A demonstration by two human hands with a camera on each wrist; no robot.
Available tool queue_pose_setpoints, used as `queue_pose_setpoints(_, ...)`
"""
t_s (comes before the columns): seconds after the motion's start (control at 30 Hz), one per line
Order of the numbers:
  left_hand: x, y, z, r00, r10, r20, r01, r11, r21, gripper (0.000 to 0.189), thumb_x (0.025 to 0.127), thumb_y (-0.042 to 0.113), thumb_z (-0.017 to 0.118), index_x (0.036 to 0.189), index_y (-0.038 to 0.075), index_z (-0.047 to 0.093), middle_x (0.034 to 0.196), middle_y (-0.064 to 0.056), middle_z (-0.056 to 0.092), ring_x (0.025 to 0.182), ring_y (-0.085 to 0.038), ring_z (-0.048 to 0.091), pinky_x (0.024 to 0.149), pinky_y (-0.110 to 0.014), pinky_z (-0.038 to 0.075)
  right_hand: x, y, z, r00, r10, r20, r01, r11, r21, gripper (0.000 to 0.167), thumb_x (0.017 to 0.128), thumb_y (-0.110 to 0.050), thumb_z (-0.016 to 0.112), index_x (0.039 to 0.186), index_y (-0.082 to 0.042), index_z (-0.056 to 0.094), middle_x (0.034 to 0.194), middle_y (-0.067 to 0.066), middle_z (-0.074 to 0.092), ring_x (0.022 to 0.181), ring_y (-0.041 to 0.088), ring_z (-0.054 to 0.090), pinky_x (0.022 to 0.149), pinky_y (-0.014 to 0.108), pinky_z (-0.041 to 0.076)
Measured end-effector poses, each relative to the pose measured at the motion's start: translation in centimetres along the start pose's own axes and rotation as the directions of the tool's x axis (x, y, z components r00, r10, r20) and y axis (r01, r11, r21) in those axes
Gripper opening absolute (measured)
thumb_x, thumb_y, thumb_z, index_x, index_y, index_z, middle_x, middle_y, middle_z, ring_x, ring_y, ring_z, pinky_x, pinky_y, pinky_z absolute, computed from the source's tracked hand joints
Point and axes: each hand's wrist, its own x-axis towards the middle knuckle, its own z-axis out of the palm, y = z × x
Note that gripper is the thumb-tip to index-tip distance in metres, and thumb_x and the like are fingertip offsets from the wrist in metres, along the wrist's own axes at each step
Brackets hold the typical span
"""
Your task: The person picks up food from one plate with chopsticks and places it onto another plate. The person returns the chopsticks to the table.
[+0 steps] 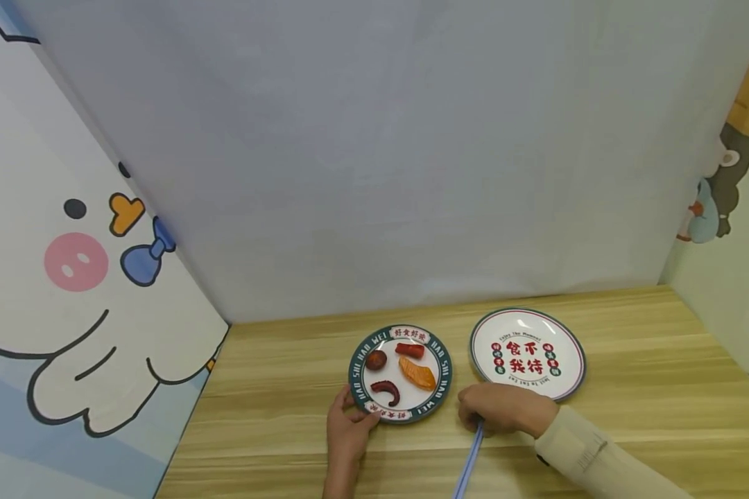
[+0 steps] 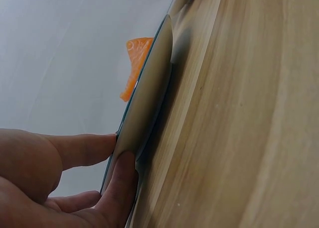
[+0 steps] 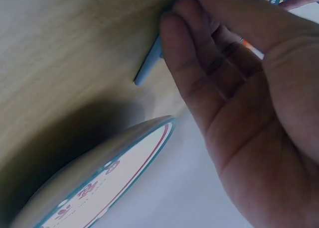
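Note:
My left hand (image 1: pixel 348 428) pinches the near-left rim of a green-rimmed plate (image 1: pixel 357 360). In the left wrist view, fingers (image 2: pixel 84 149) lie on both faces of its edge. On that plate are an orange salmon-like piece (image 1: pixel 417 373), a red piece (image 1: pixel 409 351), a round brown piece (image 1: pixel 376 360) and a dark curled tentacle (image 1: pixel 387 392). My right hand (image 1: pixel 505 407) holds light-blue chopsticks (image 1: pixel 470 463), which slant down toward the front, between the two plates. Just behind the right hand sits a white plate (image 1: pixel 527 326) with red lettering, its near-left rim partly hidden.
The wood-grain table (image 1: pixel 274 402) runs back to a pale curtain-like wall (image 1: pixel 381 173). A panel with a cartoon figure (image 1: pixel 75 263) stands along the left side, and another printed panel (image 1: pixel 736 277) borders the right.

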Motion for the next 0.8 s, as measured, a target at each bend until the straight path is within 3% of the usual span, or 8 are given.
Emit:
queue_pose_setpoints(0.2,0.1,0.0,0.0,1.0,0.009,-0.005,-0.009,1.0,-0.01,0.081,0.078,-0.016,0.079,0.15,-0.014,0.043,0.126,-0.028,0.057,0.088,-0.023,0.061,0.065,-0.019,0.052,0.0,0.2,-0.1,0.997,0.055,0.059,-0.057,0.997,0.043,0.032,0.069,0.005,0.087,0.072,-0.019,0.066,0.076,-0.014,0.053,0.073,0.0,0.046,0.068,0.018,0.047)
queue_pose_setpoints(0.33,0.2,-0.1,0.0,1.0,0.014,-0.009,-0.014,1.0,-0.016,0.081,0.078,-0.016,0.079,0.151,-0.014,0.044,0.126,-0.028,0.058,0.088,-0.023,0.061,0.065,-0.018,0.052,-0.2,0.4,-0.1,0.997,0.057,0.045,-0.059,0.997,0.045,0.032,0.07,0.002,0.088,0.073,-0.019,0.065,0.076,-0.015,0.054,0.072,0.0,0.046,0.068,0.019,0.047)
queue_pose_setpoints(0.63,0.1,-0.1,0.1,1.0,0.012,-0.005,-0.013,1.0,-0.016,0.081,0.078,-0.016,0.079,0.151,-0.013,0.043,0.126,-0.028,0.058,0.089,-0.024,0.061,0.066,-0.021,0.053,-1.2,1.1,1.0,0.998,-0.052,-0.039,0.057,0.99,0.129,0.025,0.078,0.002,0.083,0.081,-0.017,0.066,0.082,-0.014,0.055,0.077,-0.004,0.048,0.071,0.016,0.049)
queue_pose_setpoints(0.8,0.1,-0.3,0.0,1.0,0.005,-0.012,-0.005,1.0,-0.013,0.081,0.078,-0.016,0.079,0.151,-0.013,0.044,0.126,-0.028,0.058,0.089,-0.024,0.061,0.067,-0.021,0.053,-2.2,1.2,1.8,0.995,-0.053,-0.085,0.067,0.985,0.159,0.021,0.085,-0.001,0.079,0.086,-0.018,0.066,0.085,-0.015,0.054,0.079,-0.005,0.046,0.072,0.018,0.05)
